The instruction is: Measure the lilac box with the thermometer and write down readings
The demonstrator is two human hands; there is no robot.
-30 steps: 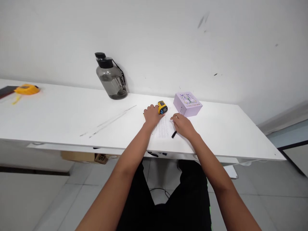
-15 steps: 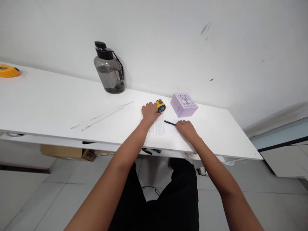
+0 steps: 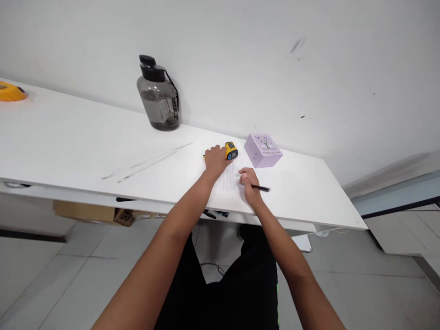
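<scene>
My left hand [image 3: 215,160] lies with its fingers closed over a yellow-and-black handheld device [image 3: 231,151] with a small screen and blue buttons. Part of that device is hidden under the hand. Below it, a sheet of paper [image 3: 227,180] with lines of handwriting lies on the white table [image 3: 185,176]. My right hand [image 3: 250,182] is at the paper's right edge and grips a black pen [image 3: 261,188], whose back end points to the right. The pen's tip is hard to make out. A lilac tea box [image 3: 263,151] stands just beyond the right hand.
A large grey water bottle [image 3: 160,103] with a black lid stands against the wall. At the far left lies an orange object [image 3: 11,91], cut off by the frame. A cardboard box [image 3: 84,211] sits under the table. Dark scuff marks run across the tabletop.
My right hand has moved left onto the paper's edge, and the pen has turned so that its back end now points right. The left hand stays on the yellow device.
</scene>
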